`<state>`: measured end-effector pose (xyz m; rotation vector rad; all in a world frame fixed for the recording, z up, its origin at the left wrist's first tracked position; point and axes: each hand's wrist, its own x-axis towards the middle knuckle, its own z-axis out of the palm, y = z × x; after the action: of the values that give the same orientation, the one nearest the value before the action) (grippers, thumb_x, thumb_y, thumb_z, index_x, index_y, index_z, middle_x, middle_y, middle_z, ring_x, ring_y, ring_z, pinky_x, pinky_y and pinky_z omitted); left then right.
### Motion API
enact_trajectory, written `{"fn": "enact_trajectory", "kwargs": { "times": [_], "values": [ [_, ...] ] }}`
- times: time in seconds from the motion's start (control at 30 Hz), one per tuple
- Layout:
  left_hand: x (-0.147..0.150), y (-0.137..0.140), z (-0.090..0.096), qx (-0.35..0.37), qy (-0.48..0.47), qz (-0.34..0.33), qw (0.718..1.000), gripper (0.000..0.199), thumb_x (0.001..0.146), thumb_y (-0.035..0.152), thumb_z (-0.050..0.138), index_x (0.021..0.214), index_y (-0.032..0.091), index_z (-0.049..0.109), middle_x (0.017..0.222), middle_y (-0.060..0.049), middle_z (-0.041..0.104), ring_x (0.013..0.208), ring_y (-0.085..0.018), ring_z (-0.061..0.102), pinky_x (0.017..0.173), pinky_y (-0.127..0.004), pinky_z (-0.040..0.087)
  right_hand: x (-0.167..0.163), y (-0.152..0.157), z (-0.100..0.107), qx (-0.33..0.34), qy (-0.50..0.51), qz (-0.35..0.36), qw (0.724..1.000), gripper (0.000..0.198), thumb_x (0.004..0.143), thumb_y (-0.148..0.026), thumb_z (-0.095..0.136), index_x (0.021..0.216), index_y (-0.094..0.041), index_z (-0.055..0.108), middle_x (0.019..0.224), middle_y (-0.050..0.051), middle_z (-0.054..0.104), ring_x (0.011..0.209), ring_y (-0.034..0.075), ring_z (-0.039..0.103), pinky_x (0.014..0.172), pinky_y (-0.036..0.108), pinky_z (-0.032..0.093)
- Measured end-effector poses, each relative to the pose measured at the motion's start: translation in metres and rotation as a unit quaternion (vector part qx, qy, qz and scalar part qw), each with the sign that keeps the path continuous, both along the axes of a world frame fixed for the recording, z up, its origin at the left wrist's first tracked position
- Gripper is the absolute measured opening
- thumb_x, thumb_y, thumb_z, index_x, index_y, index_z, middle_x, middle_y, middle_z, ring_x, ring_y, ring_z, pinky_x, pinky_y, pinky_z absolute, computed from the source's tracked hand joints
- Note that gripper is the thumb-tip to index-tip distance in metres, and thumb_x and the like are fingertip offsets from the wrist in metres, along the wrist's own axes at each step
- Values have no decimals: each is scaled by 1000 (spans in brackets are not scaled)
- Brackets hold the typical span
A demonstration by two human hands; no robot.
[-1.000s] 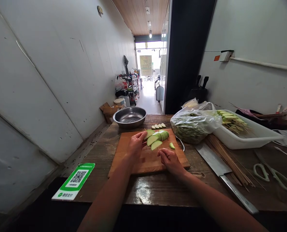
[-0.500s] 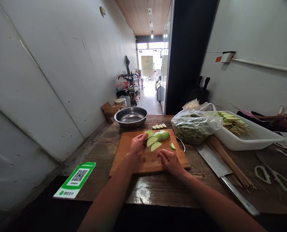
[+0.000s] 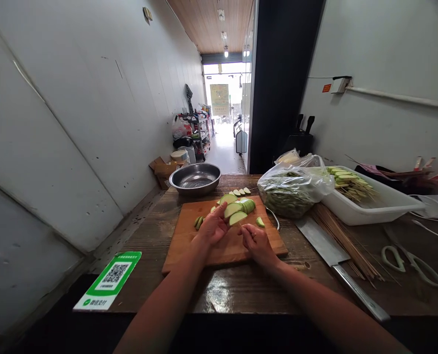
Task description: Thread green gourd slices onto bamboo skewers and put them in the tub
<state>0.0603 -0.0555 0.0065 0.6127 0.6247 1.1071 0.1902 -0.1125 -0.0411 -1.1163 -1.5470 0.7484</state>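
A wooden cutting board point(image 3: 189, 246) lies in front of me with pale green half-round zucchini slices on it. My left hand point(image 3: 213, 228), palm partly turned up, is at the near slices, its thumb against a zucchini slice point(image 3: 232, 210); its other fingers are partly hidden behind the slices. My right hand point(image 3: 254, 242) pinches a thin skewer point(image 3: 241, 225), whose tip end meets the lowest slice point(image 3: 238, 218). A row of overlapping slices point(image 3: 248, 205) sits behind. A small end piece point(image 3: 260, 222) lies at the right and a few dark green pieces point(image 3: 198, 222) at the left.
A steel basin point(image 3: 195, 178) stands behind the board. To the right are a plastic bag of greens point(image 3: 292, 191), a cleaver point(image 3: 324, 243), loose bamboo skewers point(image 3: 346, 243), scissors point(image 3: 414, 260) and a white tray point(image 3: 384, 214) of skewered slices. A QR-code card point(image 3: 110, 280) lies left.
My left hand has turned more palm-up, and dark green pieces now show to its left. The near slices have tilted upward slightly. My right hand still pinches the skewer. The whole view has shifted a little.
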Motion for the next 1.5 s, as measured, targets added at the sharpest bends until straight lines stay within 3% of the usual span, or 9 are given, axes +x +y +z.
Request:
{"fn": "enact_trajectory", "kwargs": {
  "times": [0.2,0.4,0.77,0.93,1.1,1.27,1.4,1.5],
  "values": [
    [23,-16,-12,-5,35,-38,999,15,67,20,70,75,11,61,74,-7,67,64,-14,63,61,-24,50,0,8,-1,42,-20,-50,998,32,86,-36,38,59,-19,43,54,-3,43,52,10,40,51,23,30],
    [28,-18,-10,-16,8,1,1000,13,69,19,68,77,12,61,73,-7,68,73,-17,64,60,-22,49,-2,5,1,39,-35,-52,997,31,87,-34,36,63,-19,48,55,-1,48,53,11,44,54,23,33],
    [36,-21,-18,3,19,-54,998,13,69,19,66,80,11,64,74,-8,68,70,-16,64,65,-23,51,3,9,0,39,-21,-80,996,32,87,-35,37,61,-20,48,56,1,53,56,13,47,56,25,37],
    [27,-13,-19,24,11,-3,1000,14,70,20,66,80,11,62,78,-8,68,77,-18,65,71,-27,51,0,2,3,3,-31,-7,999,30,87,-36,39,64,-20,49,50,-2,48,48,12,45,50,23,35],
    [26,-15,-15,21,28,11,999,16,67,21,70,78,13,61,78,-7,68,80,-18,64,69,-26,50,-2,1,1,31,-54,-33,997,27,87,-32,36,67,-19,50,60,1,54,58,13,50,56,23,36],
    [23,-13,-1,4,29,5,1000,34,72,43,63,87,12,60,87,-11,67,79,-19,64,64,-26,50,1,1,1,36,-58,-44,997,28,88,-30,35,72,-18,55,60,0,54,57,13,50,56,23,36],
    [14,-3,2,31,6,77,997,22,77,31,60,87,12,58,89,-11,67,85,-21,64,73,-31,51,1,-3,2,35,-94,-4,995,29,88,-30,37,70,-19,56,58,0,52,53,12,48,54,23,34],
    [14,-1,-2,42,7,92,995,14,77,23,59,87,12,58,88,-11,67,86,-22,64,74,-35,51,0,-5,3,36,-106,-2,994,29,87,-30,37,69,-19,56,57,0,51,53,12,47,55,23,34]
  ]
}}
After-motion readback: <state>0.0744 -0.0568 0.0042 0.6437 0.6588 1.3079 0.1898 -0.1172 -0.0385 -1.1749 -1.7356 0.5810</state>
